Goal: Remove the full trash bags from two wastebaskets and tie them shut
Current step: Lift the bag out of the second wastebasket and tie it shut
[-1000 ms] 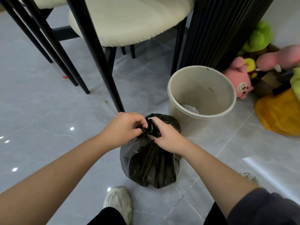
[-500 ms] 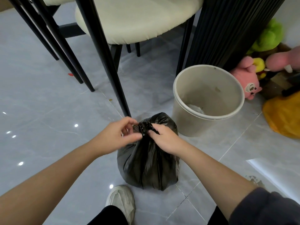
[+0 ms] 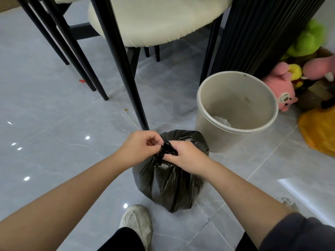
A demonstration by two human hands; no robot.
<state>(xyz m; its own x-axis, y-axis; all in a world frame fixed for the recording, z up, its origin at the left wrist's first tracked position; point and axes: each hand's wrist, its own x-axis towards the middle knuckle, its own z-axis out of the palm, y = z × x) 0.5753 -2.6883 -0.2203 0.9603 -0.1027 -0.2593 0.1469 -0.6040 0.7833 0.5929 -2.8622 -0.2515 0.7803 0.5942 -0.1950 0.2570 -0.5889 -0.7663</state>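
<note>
**First bag out of its basket; tie at the neck under way**

At far left, black chair legs (image 3: 119, 57) stand on the grey tiled floor (image 3: 45, 124), clear of the work. A pale shoe (image 3: 137, 221) is planted just in front of the bag.

The left hand (image 3: 139, 147) has its fingers curled in towards the thumb and pinches plastic at the neck (image 3: 167, 150) of the trash bag (image 3: 170, 185). A second ago this hand was clenched hard against the neck. Half a second ago its fingers had eased off, and now they are back in a finer pinch.

The black trash bag sits upright on the floor, where it was before, with its top gathered into a tight bunch. The right hand (image 3: 188, 156) grips that bunch from the other side, fingers curled over it, and has kept that grip throughout.

Just beside the bag, to the right, the wastebasket (image 3: 204, 134) stands upright with the bag gone and only a scrap of clear film at the bottom. Plush toys (image 3: 279, 87) lie beyond it.

Assessment: the regrip suggests a knot is being formed or drawn tight, and I cannot tell whether it is closed. Removal is complete for this basket. No second basket is in view, so about half the task probably remains.
</note>
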